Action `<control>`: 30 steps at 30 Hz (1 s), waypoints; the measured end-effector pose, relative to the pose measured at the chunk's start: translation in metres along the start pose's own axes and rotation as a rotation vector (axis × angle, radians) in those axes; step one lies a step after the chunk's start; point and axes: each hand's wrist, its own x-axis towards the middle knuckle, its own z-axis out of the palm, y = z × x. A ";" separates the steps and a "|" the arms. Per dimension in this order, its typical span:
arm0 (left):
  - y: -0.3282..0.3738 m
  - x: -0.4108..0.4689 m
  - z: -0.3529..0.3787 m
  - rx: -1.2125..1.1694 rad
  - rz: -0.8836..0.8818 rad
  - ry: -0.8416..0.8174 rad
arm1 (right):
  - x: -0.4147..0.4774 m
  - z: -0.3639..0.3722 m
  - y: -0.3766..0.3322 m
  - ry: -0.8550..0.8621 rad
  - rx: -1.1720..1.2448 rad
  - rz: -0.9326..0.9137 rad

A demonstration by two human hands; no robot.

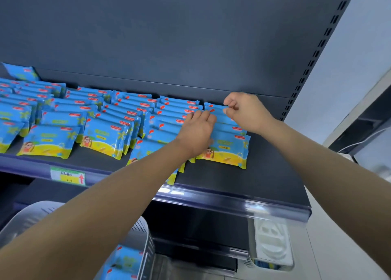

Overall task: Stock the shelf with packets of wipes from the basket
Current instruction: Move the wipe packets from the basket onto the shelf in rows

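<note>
Several rows of blue-and-yellow wipe packets (104,138) stand leaning on the dark shelf (264,174). The rightmost row (227,150) has both my hands on it. My left hand (197,131) lies flat against the left side of that row, fingers together on the packets. My right hand (243,110) pinches the top edge of the rearmost packet (215,108) at the back of the row. A grey basket (146,237) sits low in front of me, with more wipe packets (124,262) inside it.
A yellow-green price label (67,177) hangs on the shelf's front rail. The shelf to the right of the last row is bare up to the perforated upright (304,76). A white plastic item (273,243) sits below the shelf at right.
</note>
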 end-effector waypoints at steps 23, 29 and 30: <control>-0.180 -0.326 0.026 -0.256 -0.274 -0.156 | -0.143 0.250 -0.228 -0.336 0.045 -0.109; -0.170 -0.357 0.091 -0.258 -0.110 -0.416 | -0.168 0.299 -0.207 -0.423 -0.118 0.090; -0.168 -0.359 0.103 -0.258 -0.090 -0.460 | -0.170 0.305 -0.205 -0.435 -0.149 0.099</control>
